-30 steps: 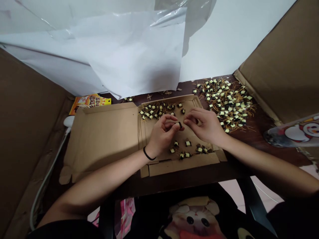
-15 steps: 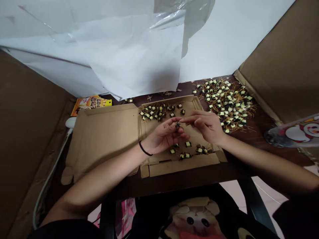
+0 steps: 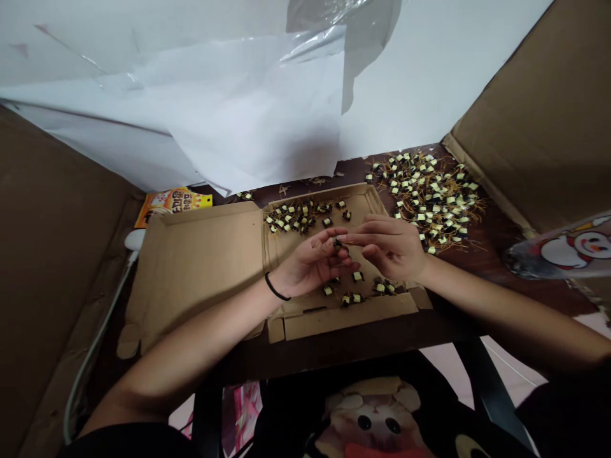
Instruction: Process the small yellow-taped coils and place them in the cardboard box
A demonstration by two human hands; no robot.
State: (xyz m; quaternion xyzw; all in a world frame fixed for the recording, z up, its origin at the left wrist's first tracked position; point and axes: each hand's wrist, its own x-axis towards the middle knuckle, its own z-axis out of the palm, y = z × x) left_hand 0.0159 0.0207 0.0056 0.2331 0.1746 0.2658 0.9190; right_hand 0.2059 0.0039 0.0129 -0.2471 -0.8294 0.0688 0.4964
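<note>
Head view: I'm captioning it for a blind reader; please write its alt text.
A bare left hand holds a small dark part, the bare right hand close by it, above an open brown cardboard box. Small wiry black-and-yellow parts lie in the box, and a larger pile of similar ones lies on the dark brown tabletop to the right.

Got my left hand (image 3: 319,261) and right hand (image 3: 396,245) over the cardboard tray (image 3: 353,321), coil components (image 3: 293,210) bunched in its far-left corner, a few more along the near edge. Lid's (image 3: 205,261) flopped left with a snack packet (image 3: 184,200) behind it; the big pile's (image 3: 436,198) on the table (image 3: 489,257), off right.
</note>
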